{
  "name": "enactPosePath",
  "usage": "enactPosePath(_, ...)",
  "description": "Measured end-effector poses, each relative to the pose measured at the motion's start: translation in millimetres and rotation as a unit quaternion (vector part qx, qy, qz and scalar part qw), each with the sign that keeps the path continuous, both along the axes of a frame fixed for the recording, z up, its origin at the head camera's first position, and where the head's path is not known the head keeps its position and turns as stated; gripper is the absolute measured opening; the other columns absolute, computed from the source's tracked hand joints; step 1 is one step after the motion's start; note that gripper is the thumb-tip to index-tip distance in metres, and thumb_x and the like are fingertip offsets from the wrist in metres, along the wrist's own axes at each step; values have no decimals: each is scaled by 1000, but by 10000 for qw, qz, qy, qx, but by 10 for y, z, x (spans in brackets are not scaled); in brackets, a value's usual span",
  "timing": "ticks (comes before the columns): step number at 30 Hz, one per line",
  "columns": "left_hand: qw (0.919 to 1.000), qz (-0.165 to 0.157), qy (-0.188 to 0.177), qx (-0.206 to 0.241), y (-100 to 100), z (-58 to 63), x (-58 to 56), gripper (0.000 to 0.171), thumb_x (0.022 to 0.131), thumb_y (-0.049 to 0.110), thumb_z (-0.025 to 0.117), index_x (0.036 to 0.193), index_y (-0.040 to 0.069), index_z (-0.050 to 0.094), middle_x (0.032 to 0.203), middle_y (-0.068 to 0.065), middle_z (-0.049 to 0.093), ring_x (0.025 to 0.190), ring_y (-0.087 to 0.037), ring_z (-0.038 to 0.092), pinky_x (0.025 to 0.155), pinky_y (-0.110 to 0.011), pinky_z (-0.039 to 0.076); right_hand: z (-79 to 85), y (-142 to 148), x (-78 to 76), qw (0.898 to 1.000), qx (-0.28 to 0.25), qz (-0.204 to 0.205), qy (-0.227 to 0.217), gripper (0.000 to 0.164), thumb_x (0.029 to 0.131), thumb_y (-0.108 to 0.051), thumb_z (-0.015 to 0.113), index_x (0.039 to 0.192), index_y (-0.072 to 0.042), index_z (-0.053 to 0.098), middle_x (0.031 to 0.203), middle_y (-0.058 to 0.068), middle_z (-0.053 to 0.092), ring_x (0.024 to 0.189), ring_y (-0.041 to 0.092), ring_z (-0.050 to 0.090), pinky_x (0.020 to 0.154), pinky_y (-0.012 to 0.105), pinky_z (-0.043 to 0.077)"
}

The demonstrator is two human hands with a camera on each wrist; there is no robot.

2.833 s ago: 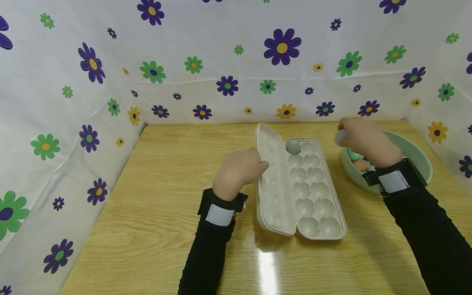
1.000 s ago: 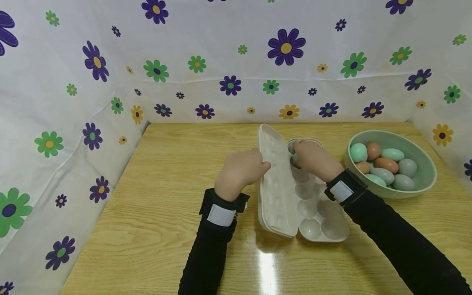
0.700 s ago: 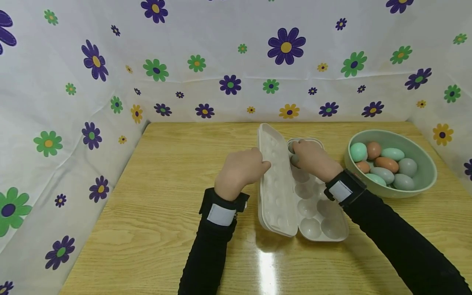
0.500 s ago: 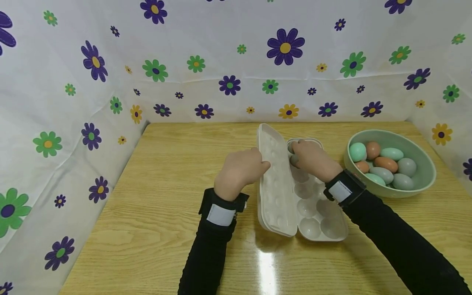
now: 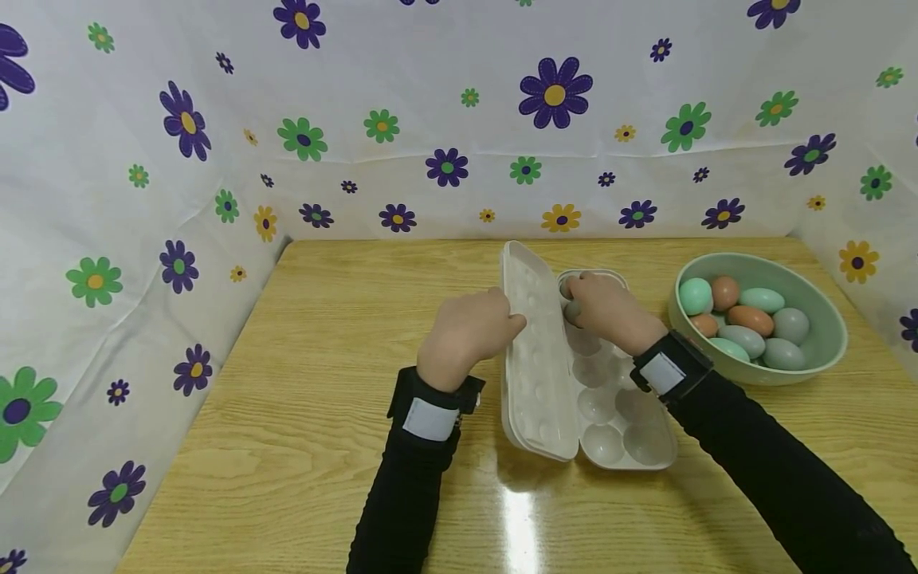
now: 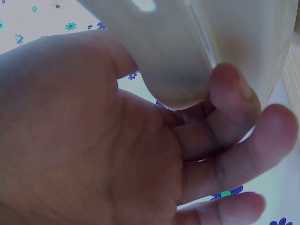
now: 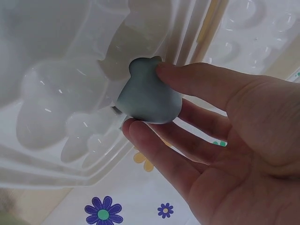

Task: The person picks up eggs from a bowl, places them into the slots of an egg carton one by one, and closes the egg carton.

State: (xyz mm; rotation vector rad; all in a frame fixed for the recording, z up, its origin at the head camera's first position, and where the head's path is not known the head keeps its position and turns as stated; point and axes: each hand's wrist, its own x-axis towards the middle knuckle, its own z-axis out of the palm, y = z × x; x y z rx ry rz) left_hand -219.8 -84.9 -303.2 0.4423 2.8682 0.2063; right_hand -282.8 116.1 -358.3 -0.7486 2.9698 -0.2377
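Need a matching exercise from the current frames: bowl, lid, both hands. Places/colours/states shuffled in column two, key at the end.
Column 1
1. left hand
2. bowl
3. right hand
4. lid

Column 2
A. raised at a slant
B. holding a grey egg
C. gripping a white plastic edge
D. pale green, to the right of the carton

Pairs: 1-C, 2-D, 3-B, 4-A
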Motion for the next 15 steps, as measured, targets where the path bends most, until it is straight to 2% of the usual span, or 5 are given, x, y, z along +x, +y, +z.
enactPosePath(15,10000,8,39,3,9,-2,4,36,96,41,38,86,10,54,68,-2,48,56,-15,49,48,-28,35,-8,20,-8,9998,13,109,165,28,77,-8,69,102,-3,59,90,13,59,80,24,53,72,39,49)
